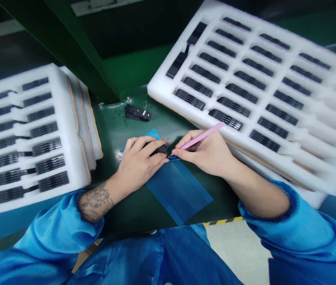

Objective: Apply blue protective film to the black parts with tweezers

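Observation:
My left hand [140,158] is curled over a small black part [159,149], pressing it down on a blue sheet [176,190] patterned with rows of tiny pieces. My right hand [205,152] pinches pink tweezers [203,135], whose tip meets the sheet right beside the black part. Both hands sit at the sheet's upper end on the green bench.
A white foam tray [328,158] with rows of black parts lies to the right, tilted over the bench. Another stack of foam trays [67,130] with black parts stands at the left. A loose black part [136,113] lies behind the hands. A green post [67,43] rises at the back.

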A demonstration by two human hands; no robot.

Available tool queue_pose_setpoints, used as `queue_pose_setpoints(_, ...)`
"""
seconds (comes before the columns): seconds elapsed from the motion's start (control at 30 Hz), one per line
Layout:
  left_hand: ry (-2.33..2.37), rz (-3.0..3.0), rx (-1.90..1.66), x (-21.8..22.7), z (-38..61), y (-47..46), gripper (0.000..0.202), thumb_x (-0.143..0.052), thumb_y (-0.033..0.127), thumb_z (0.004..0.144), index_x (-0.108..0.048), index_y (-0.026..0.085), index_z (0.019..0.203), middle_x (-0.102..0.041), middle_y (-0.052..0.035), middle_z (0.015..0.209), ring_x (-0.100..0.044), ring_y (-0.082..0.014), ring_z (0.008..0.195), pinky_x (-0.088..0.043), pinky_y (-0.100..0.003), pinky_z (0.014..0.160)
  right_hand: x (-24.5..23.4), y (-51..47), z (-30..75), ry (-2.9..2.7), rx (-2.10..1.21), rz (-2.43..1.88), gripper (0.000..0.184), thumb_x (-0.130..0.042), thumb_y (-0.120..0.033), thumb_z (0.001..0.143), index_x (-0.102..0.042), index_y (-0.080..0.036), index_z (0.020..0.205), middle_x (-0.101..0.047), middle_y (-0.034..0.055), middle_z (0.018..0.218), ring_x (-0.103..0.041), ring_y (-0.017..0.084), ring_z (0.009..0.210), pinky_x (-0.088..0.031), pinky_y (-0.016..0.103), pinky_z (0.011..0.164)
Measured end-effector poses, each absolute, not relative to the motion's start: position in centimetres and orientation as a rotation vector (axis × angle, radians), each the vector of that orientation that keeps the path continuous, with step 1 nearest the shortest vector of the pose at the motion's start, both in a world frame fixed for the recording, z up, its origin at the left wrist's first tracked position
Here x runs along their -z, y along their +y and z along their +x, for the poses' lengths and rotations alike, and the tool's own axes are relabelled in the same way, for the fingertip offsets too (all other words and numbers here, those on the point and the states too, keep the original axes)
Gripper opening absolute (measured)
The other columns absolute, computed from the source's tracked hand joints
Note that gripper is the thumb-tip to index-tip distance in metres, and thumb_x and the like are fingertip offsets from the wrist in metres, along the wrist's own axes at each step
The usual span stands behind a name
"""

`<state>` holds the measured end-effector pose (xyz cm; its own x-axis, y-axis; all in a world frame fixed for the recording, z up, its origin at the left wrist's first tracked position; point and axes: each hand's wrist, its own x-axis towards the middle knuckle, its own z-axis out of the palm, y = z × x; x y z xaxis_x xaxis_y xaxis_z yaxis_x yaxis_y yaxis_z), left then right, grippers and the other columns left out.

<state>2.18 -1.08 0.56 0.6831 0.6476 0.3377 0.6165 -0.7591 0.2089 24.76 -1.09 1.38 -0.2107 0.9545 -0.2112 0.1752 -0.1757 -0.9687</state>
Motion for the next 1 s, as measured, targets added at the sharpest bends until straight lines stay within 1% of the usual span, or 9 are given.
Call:
queue_pose_setpoints(0.1,1.046,2.803,-0.573,-0.7,2.1,-1.1,0.017,-0.067,0.037,0.094,-0.075,0.024,0.101,-0.071,-0.0043,0.127,-0.061,-0.0267,0.114,-0.046,-0.043,0.089,-1.3,-1.0,24.7,-1.369,-1.404,-1.353,0.022,-0.091,-0.027,0.067,-0.073,-0.018,0.074,-0.071,0.0016,0.067,-0.062,0.014,0.058,-0.046,0.025,0.050)
queue_pose_setpoints(0.2,1.030,2.774,-0.571,-1.1,1.9,-1.3,0.021,-0.066,0.039,0.094,-0.073,0.022,0.105,-0.067,-0.0094,0.132,-0.061,-0.0290,0.116,-0.049,-0.045,0.090,-1.2,-1.1,24.4,-1.315,-1.364,-1.329,0.023,-0.092,-0.027,0.067,-0.072,-0.018,0.074,-0.071,0.0021,0.068,-0.063,0.014,0.058,-0.048,0.025,0.050)
queue_pose_setpoints(0.3,1.088,2.687,-0.652,-1.5,1.3,-1.5,0.018,-0.066,0.033,0.094,-0.068,0.017,0.102,-0.064,-0.0142,0.136,-0.062,-0.0286,0.116,-0.052,-0.044,0.091,-1.3,-1.2,24.1,-1.266,-1.328,-1.327,0.024,-0.091,-0.030,0.069,-0.071,-0.018,0.075,-0.074,0.0043,0.070,-0.067,0.016,0.059,-0.050,0.027,0.051)
queue_pose_setpoints(0.37,1.158,2.626,-0.693,-1.5,0.7,-1.6,0.014,-0.066,0.027,0.093,-0.064,0.016,0.102,-0.064,-0.0153,0.133,-0.063,-0.0274,0.113,-0.054,-0.043,0.091,-1.3,-1.2,23.9,-1.266,-1.280,-1.344,0.022,-0.088,-0.032,0.072,-0.071,-0.018,0.075,-0.074,0.0050,0.069,-0.067,0.017,0.059,-0.050,0.028,0.050)
queue_pose_setpoints(0.5,1.181,2.570,-0.693,-1.1,0.1,-1.3,0.015,-0.065,0.019,0.093,-0.062,0.017,0.108,-0.071,-0.0101,0.117,-0.066,-0.0231,0.104,-0.056,-0.039,0.089,-1.4,-1.3,23.6,-1.307,-1.186,-1.379,0.019,-0.084,-0.031,0.077,-0.071,-0.018,0.075,-0.073,0.0054,0.067,-0.069,0.018,0.061,-0.051,0.029,0.052)
queue_pose_setpoints(0.57,1.148,2.541,-0.723,-1.0,0.0,-1.1,0.015,-0.065,0.018,0.093,-0.062,0.017,0.108,-0.072,-0.0081,0.113,-0.067,-0.0209,0.102,-0.057,-0.037,0.089,-1.4,-1.3,23.6,-1.307,-1.175,-1.378,0.018,-0.084,-0.030,0.078,-0.070,-0.018,0.075,-0.073,0.0051,0.068,-0.070,0.018,0.063,-0.051,0.029,0.053)
queue_pose_setpoints(0.7,1.112,2.493,-0.769,-1.0,0.0,-1.0,0.013,-0.067,0.021,0.093,-0.065,0.019,0.106,-0.072,-0.0062,0.112,-0.069,-0.0185,0.102,-0.058,-0.035,0.091,-1.4,-1.4,23.5,-1.278,-1.169,-1.337,0.018,-0.084,-0.028,0.077,-0.069,-0.019,0.075,-0.073,0.0039,0.068,-0.070,0.018,0.063,-0.052,0.029,0.054)
queue_pose_setpoints(0.8,1.130,2.484,-0.759,-1.1,-0.1,-1.1,0.012,-0.068,0.023,0.093,-0.068,0.020,0.105,-0.072,-0.0047,0.109,-0.070,-0.0175,0.099,-0.059,-0.033,0.088,-1.4,-1.4,23.5,-1.255,-1.170,-1.298,0.018,-0.085,-0.027,0.077,-0.069,-0.020,0.075,-0.073,0.0031,0.068,-0.070,0.018,0.063,-0.053,0.030,0.056)
queue_pose_setpoints(1.0,1.199,2.458,-0.722,-1.7,0.1,-1.4,0.004,-0.065,0.020,0.094,-0.068,0.020,0.097,-0.069,-0.0033,0.105,-0.069,-0.0155,0.093,-0.057,-0.030,0.080,-1.6,-1.5,23.4,-1.228,-1.175,-1.241,0.016,-0.084,-0.023,0.077,-0.068,-0.020,0.076,-0.074,0.0024,0.069,-0.071,0.017,0.063,-0.054,0.029,0.057)
